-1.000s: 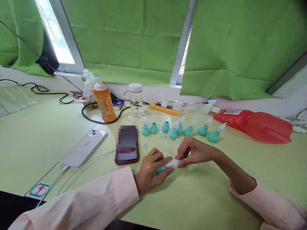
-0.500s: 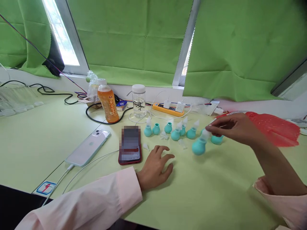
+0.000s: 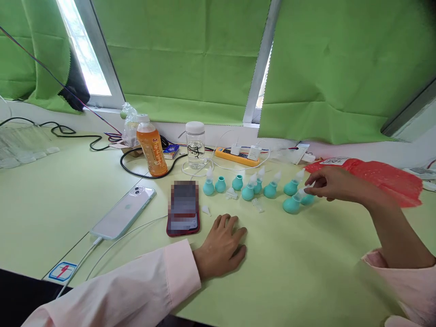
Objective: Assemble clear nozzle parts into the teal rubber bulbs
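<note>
My right hand (image 3: 332, 184) pinches the clear tip of a teal bulb (image 3: 291, 205), which leans to the right low over the table. Just behind it are another tipped teal bulb (image 3: 290, 187) and one partly hidden by my fingers (image 3: 307, 200). My left hand (image 3: 223, 247) lies palm down on the table, fingers spread, holding nothing. Several more teal bulbs stand in a loose row, some with clear tips, such as this one (image 3: 270, 190). Two are open-necked, the left one (image 3: 220, 184) and the right one (image 3: 237, 182). Loose clear tips (image 3: 258, 205) lie in front of them.
A phone in a red case (image 3: 184, 231) and a charging white phone (image 3: 124, 212) lie at left. Behind stand an orange drink bottle (image 3: 152, 152), a clear jar (image 3: 195, 147) and a yellow power strip (image 3: 236, 157). Red plastic (image 3: 384, 181) lies at the back right.
My right hand has moved the teal bulb rightward and lower, tilting it beside the other bulbs. My left hand has flattened onto the table.
</note>
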Demonstrator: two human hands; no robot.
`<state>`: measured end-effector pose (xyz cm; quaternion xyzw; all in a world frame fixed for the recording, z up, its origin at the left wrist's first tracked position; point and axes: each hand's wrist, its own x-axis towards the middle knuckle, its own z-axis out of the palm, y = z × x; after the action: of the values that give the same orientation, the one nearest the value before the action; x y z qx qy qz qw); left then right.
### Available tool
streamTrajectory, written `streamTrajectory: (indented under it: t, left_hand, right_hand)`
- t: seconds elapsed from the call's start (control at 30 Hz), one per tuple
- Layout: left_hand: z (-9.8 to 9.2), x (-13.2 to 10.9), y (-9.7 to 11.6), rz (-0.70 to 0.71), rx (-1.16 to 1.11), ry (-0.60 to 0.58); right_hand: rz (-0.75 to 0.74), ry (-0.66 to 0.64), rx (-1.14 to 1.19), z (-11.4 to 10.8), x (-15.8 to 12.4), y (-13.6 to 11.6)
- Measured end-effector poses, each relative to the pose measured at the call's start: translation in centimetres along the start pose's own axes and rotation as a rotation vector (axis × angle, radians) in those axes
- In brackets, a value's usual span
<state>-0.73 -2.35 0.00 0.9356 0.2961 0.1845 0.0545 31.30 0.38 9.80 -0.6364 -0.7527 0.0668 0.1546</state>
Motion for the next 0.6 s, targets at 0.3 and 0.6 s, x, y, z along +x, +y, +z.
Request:
streamTrajectory:
  t: [0.3, 0.6]
  left_hand:
    - [-0.2, 0.1, 0.3, 0.003, 0.033, -0.023]
    - [-0.3, 0.1, 0.3, 0.022, 0.095, -0.054]
  right_hand:
    - [-0.367, 0.588, -0.283, 3.1, -1.1, -11.6]
    - [-0.372, -0.05, -0.523, 12.6, 4.8, -14.8]
